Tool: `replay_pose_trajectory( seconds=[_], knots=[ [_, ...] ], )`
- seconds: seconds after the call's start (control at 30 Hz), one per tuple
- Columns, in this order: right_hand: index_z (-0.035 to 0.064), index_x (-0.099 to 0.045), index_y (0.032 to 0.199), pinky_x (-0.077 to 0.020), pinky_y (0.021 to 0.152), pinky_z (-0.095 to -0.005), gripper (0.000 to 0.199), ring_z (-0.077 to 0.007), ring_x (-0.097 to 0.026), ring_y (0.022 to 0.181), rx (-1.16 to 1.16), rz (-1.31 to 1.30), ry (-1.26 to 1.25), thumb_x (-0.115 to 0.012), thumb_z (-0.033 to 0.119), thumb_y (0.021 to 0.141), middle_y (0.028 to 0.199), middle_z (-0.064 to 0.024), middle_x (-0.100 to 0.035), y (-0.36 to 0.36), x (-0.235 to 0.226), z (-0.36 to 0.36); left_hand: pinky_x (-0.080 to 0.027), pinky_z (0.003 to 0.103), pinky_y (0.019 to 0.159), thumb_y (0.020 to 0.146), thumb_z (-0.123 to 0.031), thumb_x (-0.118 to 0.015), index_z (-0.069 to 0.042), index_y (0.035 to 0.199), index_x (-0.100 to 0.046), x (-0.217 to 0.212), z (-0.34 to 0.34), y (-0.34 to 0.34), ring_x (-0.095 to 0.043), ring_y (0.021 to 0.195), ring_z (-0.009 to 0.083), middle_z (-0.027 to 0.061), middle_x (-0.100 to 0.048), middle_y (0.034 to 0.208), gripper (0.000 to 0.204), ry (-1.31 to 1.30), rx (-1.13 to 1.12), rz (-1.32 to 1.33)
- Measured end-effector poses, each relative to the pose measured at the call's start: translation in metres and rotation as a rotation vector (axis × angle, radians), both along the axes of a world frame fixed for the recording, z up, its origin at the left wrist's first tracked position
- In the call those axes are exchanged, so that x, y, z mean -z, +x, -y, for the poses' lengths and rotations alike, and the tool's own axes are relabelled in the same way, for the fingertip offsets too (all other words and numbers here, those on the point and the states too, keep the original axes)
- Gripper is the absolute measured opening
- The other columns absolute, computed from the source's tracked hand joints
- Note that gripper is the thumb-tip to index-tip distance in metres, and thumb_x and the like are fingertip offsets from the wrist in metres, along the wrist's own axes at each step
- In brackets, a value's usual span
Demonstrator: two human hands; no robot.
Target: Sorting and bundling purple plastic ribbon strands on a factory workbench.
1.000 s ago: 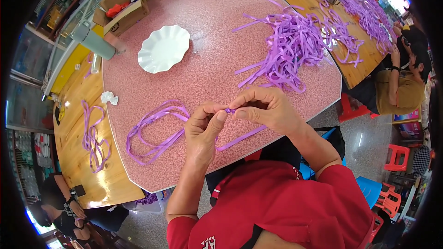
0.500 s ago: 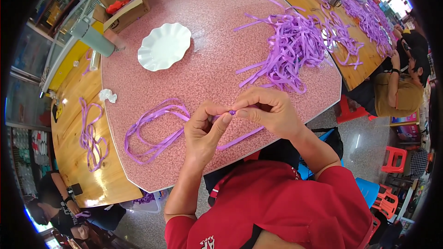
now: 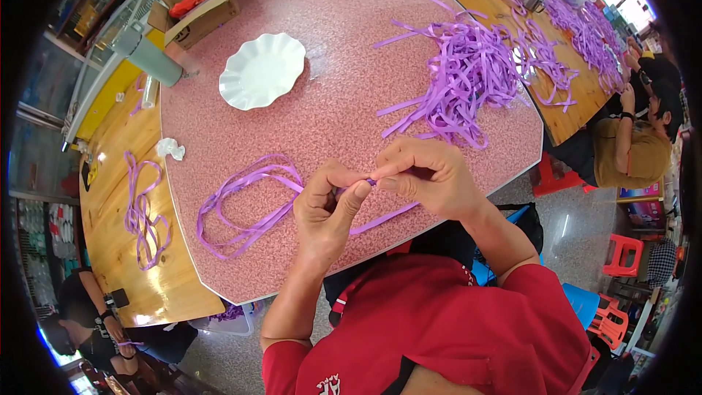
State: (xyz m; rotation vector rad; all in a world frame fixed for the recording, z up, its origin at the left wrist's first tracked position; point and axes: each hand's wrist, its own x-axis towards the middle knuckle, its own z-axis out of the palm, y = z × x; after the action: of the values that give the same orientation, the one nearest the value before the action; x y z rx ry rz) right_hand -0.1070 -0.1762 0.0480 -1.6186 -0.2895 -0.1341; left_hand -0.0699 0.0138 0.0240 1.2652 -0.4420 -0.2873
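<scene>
The left hand [image 3: 322,208] and the right hand [image 3: 433,179] both pinch a tiny bunched bit of purple ribbon [image 3: 371,182] between them, over the near part of the pink speckled table [image 3: 329,121], and it might slip away because so little is held and it looks smooth.

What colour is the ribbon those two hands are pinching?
The ribbon is purple. It shows in the head view, though only a tiny bit peeks out.

Purple ribbon [image 3: 472,77] is looking smooth w/ slight satin sheen; speckled pink surface [image 3: 344,66] is shining; wood surface [image 3: 110,234] is gleaming, v. glossy; white plate [image 3: 263,72] is looking smooth & glossy; cardbd box [image 3: 201,25] is showing matt.
</scene>
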Motion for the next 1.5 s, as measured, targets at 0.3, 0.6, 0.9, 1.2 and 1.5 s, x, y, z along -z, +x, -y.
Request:
replay_pose_trajectory(
  seconds=[0.3, 0.6, 0.9, 1.2, 1.5],
  knots=[
    [0.0025, -0.071, 0.096, -0.0441, 0.062, -0.0239, 0.01, -0.0092, -0.058, 0.076, 0.158, 0.116, -0.029, -0.071, 0.0, 0.086, 0.089, -0.0047, -0.065, -0.003, 0.014, -0.014, -0.033, 0.02, 0.06, 0.092, -0.009, -0.069, -0.005, 0.09, -0.062, 0.009, 0.009, -0.01, -0.043, 0.07, 0.005, -0.003, -0.049, 0.08, 0.009, -0.018, -0.068, -0.012],
    [0.003, -0.072, 0.105, -0.0428, 0.054, -0.0195, 0.015, -0.0033, -0.055, 0.063, 0.026, -0.235, 0.174, -0.068, 0.01, 0.093, 0.081, 0.0004, -0.064, -0.004, 0.016, -0.005, -0.032, 0.02, 0.06, 0.091, -0.003, -0.069, -0.004, 0.094, -0.064, 0.011, 0.001, -0.006, -0.041, 0.07, 0.0052, -0.0036, -0.049, 0.082, 0.006, 0.171, -0.135, 0.095],
    [0.0012, -0.071, 0.104, -0.0449, 0.055, -0.022, 0.015, -0.0075, -0.059, 0.067, 0.032, -0.161, 0.084, -0.071, 0.006, 0.089, 0.083, -0.003, -0.067, -0.008, 0.012, -0.002, -0.031, 0.025, 0.053, 0.084, 0.002, -0.073, -0.002, 0.09, -0.065, 0.003, 0.003, -0.003, -0.04, 0.061, 0.0093, 0.0008, -0.049, 0.075, 0.01, 0.282, -0.196, 0.482],
    [0.0013, -0.07, 0.1, -0.0494, 0.062, -0.0281, 0.013, -0.0205, -0.065, 0.073, 0.149, 0.363, -0.227, -0.07, 0.001, 0.086, 0.09, -0.011, -0.069, 0.001, 0.021, -0.003, -0.034, 0.019, 0.057, 0.091, -0.003, -0.069, -0.003, 0.09, -0.064, 0.005, 0.007, -0.005, -0.044, 0.068, 0.0033, -0.0047, -0.051, 0.079, 0.005, -0.017, -0.049, -0.083],
    [0.0008, -0.066, 0.101, -0.0492, 0.067, -0.0285, 0.014, -0.0188, -0.064, 0.079, 0.21, 0.308, -0.178, -0.069, 0.001, 0.087, 0.092, -0.0099, -0.067, -0.002, 0.022, -0.009, -0.039, 0.022, 0.064, 0.096, -0.008, -0.064, -0.003, 0.105, -0.057, 0.012, 0.011, -0.003, -0.046, 0.077, 0.005, -0.0015, -0.051, 0.09, 0.013, 0.033, 0.032, -0.011]
  ],
)
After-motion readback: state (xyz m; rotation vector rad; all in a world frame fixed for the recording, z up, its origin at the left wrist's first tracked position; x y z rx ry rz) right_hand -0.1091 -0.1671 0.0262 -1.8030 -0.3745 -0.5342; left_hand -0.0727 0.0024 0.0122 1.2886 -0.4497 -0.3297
